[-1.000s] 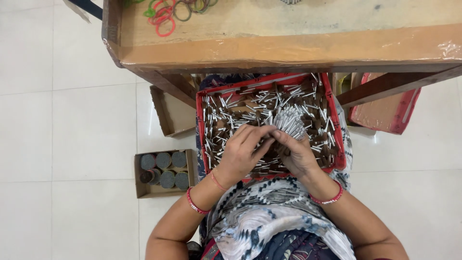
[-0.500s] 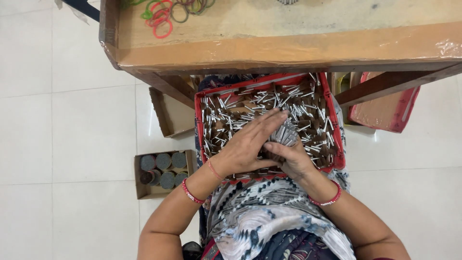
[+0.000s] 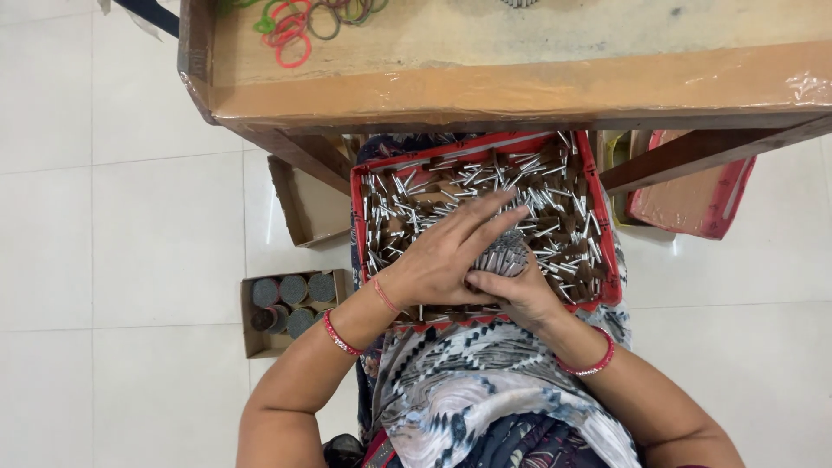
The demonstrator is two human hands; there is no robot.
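Note:
A red tray point(image 3: 606, 227) rests on my lap, filled with several small silver metal sticks point(image 3: 416, 200). My right hand point(image 3: 520, 292) cups a tight bundle of these sticks point(image 3: 502, 255), ends up, over the tray's near side. My left hand point(image 3: 446, 256) lies flat, fingers stretched out, pressing on the side and top of that bundle. Both wrists wear red bangles.
A low wooden table point(image 3: 520, 87) stands just ahead, with coloured rubber bands point(image 3: 295, 24) on its far left. On the white tiled floor to my left sit an open cardboard box of round bundles point(image 3: 290, 305) and another cardboard box point(image 3: 305, 208). A red tray point(image 3: 693, 201) leans at right.
My left hand has gone from curled fingers picking among the sticks to lying flat across the bundle. The right hand has stayed under the bundle.

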